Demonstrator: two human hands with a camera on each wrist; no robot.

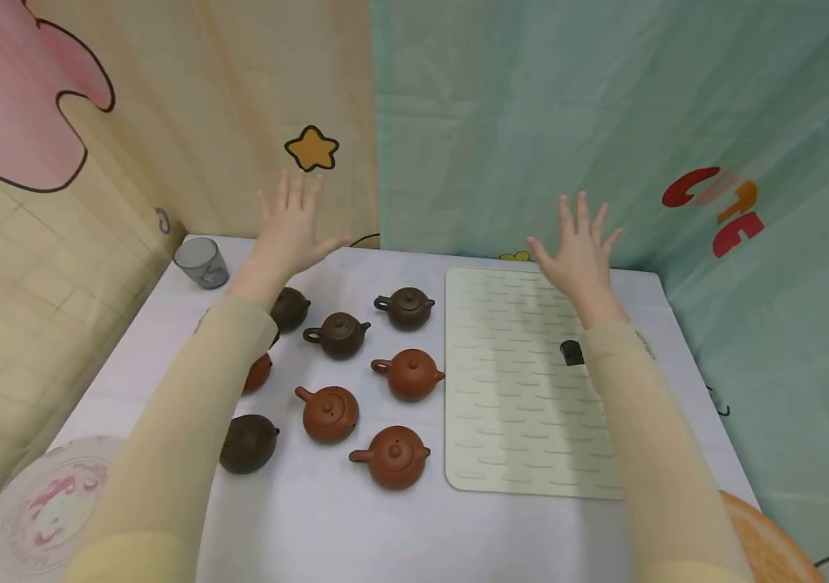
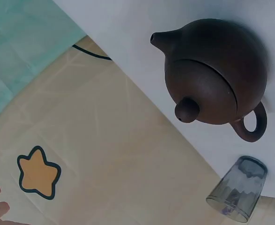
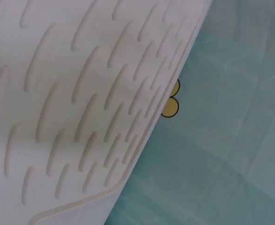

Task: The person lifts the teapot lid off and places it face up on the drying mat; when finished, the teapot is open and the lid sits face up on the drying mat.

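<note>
My left hand [image 1: 289, 231] is raised over the back left of the table, fingers spread, holding nothing. Fingers spread too, my right hand [image 1: 579, 257] hovers above the far part of a pale ridged mat [image 1: 516, 405] and touches nothing. Several small teapots stand left of the mat: dark brown ones, such as this teapot [image 1: 409, 309], and reddish-brown ones, such as this teapot [image 1: 395, 458]. Below my left forearm, some teapots are partly hidden. A dark brown teapot [image 2: 212, 75] with lid knob and spout shows large in the left wrist view.
A grey see-through cup [image 1: 201, 263] stands at the back left corner. At the front left lies a clear patterned round plate [image 1: 43, 510]. A small black piece [image 1: 571, 353] shows by the right sleeve. Printed curtains [image 1: 502, 121] hang behind the table; an orange-slice shape [image 1: 771, 542] shows front right.
</note>
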